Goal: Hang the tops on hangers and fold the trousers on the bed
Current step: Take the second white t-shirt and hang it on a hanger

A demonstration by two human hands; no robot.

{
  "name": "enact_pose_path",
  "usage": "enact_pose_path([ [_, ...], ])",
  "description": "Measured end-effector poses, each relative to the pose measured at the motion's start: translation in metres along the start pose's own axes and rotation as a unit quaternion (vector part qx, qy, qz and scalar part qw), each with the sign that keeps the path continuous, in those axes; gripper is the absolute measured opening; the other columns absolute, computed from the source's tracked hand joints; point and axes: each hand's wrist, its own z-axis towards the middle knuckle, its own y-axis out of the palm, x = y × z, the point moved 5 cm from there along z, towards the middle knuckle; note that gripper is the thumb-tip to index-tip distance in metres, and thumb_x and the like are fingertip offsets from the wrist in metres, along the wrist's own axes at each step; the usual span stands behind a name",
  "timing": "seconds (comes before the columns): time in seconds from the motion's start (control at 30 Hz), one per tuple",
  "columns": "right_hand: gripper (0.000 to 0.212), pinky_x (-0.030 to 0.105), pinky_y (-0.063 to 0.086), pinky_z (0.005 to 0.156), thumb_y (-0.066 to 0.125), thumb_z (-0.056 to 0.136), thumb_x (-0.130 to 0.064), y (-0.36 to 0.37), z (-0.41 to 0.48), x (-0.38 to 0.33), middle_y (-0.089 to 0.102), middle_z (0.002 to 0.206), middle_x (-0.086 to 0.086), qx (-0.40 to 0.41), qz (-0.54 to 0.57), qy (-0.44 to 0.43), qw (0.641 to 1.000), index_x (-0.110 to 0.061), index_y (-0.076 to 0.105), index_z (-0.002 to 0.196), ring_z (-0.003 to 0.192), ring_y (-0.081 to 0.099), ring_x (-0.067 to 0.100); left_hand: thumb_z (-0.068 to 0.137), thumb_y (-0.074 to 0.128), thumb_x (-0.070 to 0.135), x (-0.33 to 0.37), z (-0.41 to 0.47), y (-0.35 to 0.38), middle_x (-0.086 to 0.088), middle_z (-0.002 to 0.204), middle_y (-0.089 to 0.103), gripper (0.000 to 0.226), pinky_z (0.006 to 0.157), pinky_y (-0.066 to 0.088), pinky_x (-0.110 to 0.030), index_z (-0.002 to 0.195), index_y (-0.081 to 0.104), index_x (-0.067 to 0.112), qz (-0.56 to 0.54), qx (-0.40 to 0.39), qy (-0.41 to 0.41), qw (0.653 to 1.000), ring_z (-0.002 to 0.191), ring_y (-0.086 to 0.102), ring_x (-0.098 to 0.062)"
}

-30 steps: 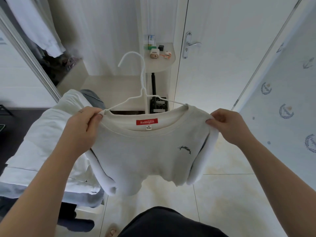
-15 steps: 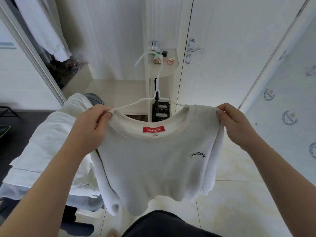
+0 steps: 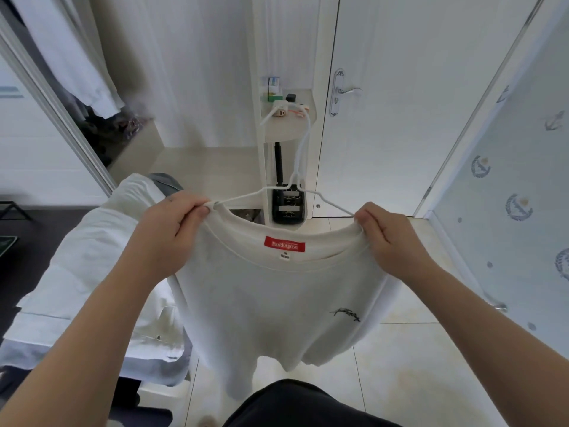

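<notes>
The left hand (image 3: 166, 232) and right hand (image 3: 391, 238) each pinch a shoulder of the cream top (image 3: 277, 303), held in the air above the floor. It hangs lengthwise downward on the white hanger (image 3: 303, 155), neckline up, the hook pointing up and away.

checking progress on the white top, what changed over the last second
Both hands, left hand and right hand, drew the white top taut at the shoulders. The white hanger swung upright; its hook moved rightward. Grips unchanged; the clothes pile stayed put.
</notes>
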Motion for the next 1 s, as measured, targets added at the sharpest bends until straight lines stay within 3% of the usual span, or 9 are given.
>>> enact_pose_path([
  [0.07, 0.034, 0.022, 0.029, 0.052, 0.035, 0.100, -0.036, -0.002, 0.001, -0.001, 0.038, 0.056, -0.008, 0.006, 0.002, 0.001, 1.000, -0.014, 0.045, 0.076, 0.053, 0.037, 0.010, 0.102, 0.054, 0.005, 0.006, 0.004, -0.002, 0.002, 0.090, 0.066, 0.014, 0.079, 0.040, -0.021, 0.102, 0.069, 0.008, 0.013, -0.002, 0.019, 1.000, 0.088, 0.056, -0.013],
  [0.2, 0.033, 0.019, 0.030, 0.051, 0.037, 0.101, -0.034, -0.005, 0.002, -0.005, 0.041, 0.057, -0.010, 0.006, 0.004, 0.001, 1.000, -0.016, 0.043, 0.074, 0.053, 0.037, 0.008, 0.103, 0.052, 0.006, 0.015, 0.007, 0.001, 0.004, 0.093, 0.062, 0.017, 0.082, 0.036, -0.013, 0.106, 0.069, 0.006, 0.024, -0.008, 0.034, 0.999, 0.090, 0.053, -0.009],
  [0.4, 0.033, 0.017, 0.030, 0.051, 0.039, 0.100, -0.038, -0.005, 0.003, -0.006, 0.041, 0.057, -0.011, -0.014, 0.017, 0.005, 1.000, -0.019, 0.045, 0.073, 0.053, 0.037, 0.007, 0.103, 0.052, 0.006, 0.014, 0.013, 0.003, 0.006, 0.089, 0.060, 0.017, 0.078, 0.036, -0.023, 0.104, 0.068, 0.005, 0.022, 0.004, 0.045, 0.999, 0.087, 0.054, -0.013],
  [0.53, 0.030, 0.016, 0.029, 0.049, 0.050, 0.094, -0.041, -0.009, 0.007, 0.000, 0.037, 0.053, -0.012, -0.028, 0.025, 0.017, 0.999, -0.019, 0.051, 0.074, 0.051, 0.036, 0.006, 0.101, 0.050, 0.012, 0.000, 0.020, -0.005, -0.001, 0.097, 0.066, 0.021, 0.078, 0.035, -0.019, 0.106, 0.069, 0.004, -0.002, 0.036, 0.013, 0.999, 0.087, 0.050, -0.003],
  [0.67, 0.028, 0.017, 0.031, 0.049, 0.043, 0.096, -0.043, -0.010, 0.015, 0.000, 0.040, 0.054, -0.010, -0.039, 0.013, 0.009, 0.999, -0.028, 0.051, 0.074, 0.051, 0.038, 0.007, 0.103, 0.052, 0.006, -0.003, 0.029, -0.008, -0.001, 0.094, 0.065, 0.018, 0.076, 0.034, -0.006, 0.107, 0.069, 0.004, 0.001, 0.036, 0.006, 0.999, 0.085, 0.049, -0.001],
  [0.87, 0.033, 0.017, 0.033, 0.052, 0.045, 0.104, -0.035, -0.019, 0.066, -0.026, 0.041, 0.055, -0.012, -0.083, -0.001, -0.026, 0.996, -0.033, 0.046, 0.071, 0.052, 0.039, 0.006, 0.105, 0.049, 0.010, -0.011, 0.065, -0.023, 0.005, 0.088, 0.064, 0.021, 0.076, 0.034, -0.025, 0.109, 0.070, 0.007, 0.001, 0.023, 0.007, 1.000, 0.086, 0.056, -0.017],
  [0.93, 0.039, 0.018, 0.032, 0.051, 0.045, 0.106, -0.032, -0.018, 0.088, -0.036, 0.040, 0.055, -0.013, -0.102, -0.011, -0.041, 0.994, -0.038, 0.044, 0.068, 0.052, 0.037, 0.007, 0.104, 0.050, 0.011, -0.016, 0.080, -0.028, 0.015, 0.083, 0.061, 0.020, 0.075, 0.037, -0.024, 0.108, 0.069, 0.011, -0.003, 0.021, 0.009, 1.000, 0.082, 0.055, -0.008],
  [1.0, 0.039, 0.019, 0.032, 0.051, 0.044, 0.106, -0.033, -0.016, 0.110, -0.043, 0.039, 0.055, -0.012, -0.110, -0.022, -0.048, 0.993, -0.037, 0.042, 0.067, 0.052, 0.036, 0.007, 0.104, 0.050, 0.010, -0.024, 0.097, -0.034, 0.017, 0.084, 0.061, 0.019, 0.075, 0.037, -0.013, 0.106, 0.069, 0.012, -0.013, 0.027, 0.016, 0.999, 0.084, 0.056, 0.003],
])
